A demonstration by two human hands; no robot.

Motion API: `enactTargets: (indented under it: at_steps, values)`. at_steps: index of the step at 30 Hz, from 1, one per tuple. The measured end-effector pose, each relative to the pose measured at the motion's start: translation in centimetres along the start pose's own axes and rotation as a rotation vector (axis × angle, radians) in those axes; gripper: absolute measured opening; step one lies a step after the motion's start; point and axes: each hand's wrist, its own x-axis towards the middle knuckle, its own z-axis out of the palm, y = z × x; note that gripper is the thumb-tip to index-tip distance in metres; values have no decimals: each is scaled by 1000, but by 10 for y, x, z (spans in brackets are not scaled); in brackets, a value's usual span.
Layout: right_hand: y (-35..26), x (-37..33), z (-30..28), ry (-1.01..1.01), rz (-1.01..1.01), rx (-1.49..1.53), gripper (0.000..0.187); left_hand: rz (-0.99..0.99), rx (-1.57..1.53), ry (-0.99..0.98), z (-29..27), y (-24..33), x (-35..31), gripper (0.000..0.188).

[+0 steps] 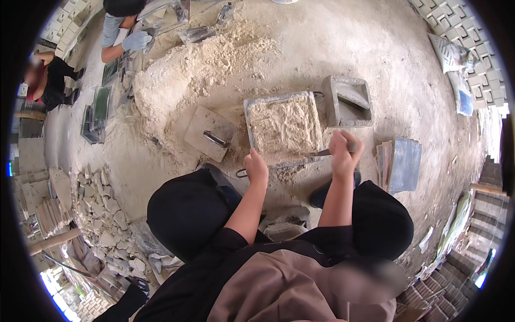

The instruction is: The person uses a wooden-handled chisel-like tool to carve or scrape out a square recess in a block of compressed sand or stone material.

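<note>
Between my knees and the powder heap lies a square metal mould frame [248, 115], filled with rough, lumpy beige powder [284, 123]. My left hand [257, 169] is closed at the frame's near left corner, its thumb up against the edge. My right hand [345, 154] grips the handle of a trowel [321, 153]. The trowel's narrow blade points left over the frame's near right corner. To the left of the frame, a flat square board with a metal handle [215, 139] rests on the ground. A grey rectangular trough [333, 110] stands just beyond the frame's right side.
A large heap of beige powder [177, 75] spreads at the far left. Beyond it a gloved co-worker [120, 37] bends over. Thin plates [403, 163] lean together at my right. Broken pieces [104, 214] lie piled on the left; sacks [453, 64] stand by the right wall.
</note>
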Motion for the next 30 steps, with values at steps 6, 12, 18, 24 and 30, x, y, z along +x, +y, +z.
enactTargets:
  at_steps: [6, 12, 18, 24, 30]
  values:
    - [2, 2, -3, -19, -42, 32, 36, -23, 31, -26, 3, 3, 6, 59]
    - [-1, -2, -1, -29, -52, 16, 35, 3, 15, -18, 2, 4, 6, 59]
    - [9, -1, -1, 2, -64, 0, 34, -9, 13, -43, 4, 6, 1, 59]
    - [3, -8, 1, 43, -136, 124, 33, -31, 37, -56, -1, 0, 2, 59]
    - [-2, -3, -6, -44, -154, 115, 29, -33, 49, -53, 2, 5, 5, 60]
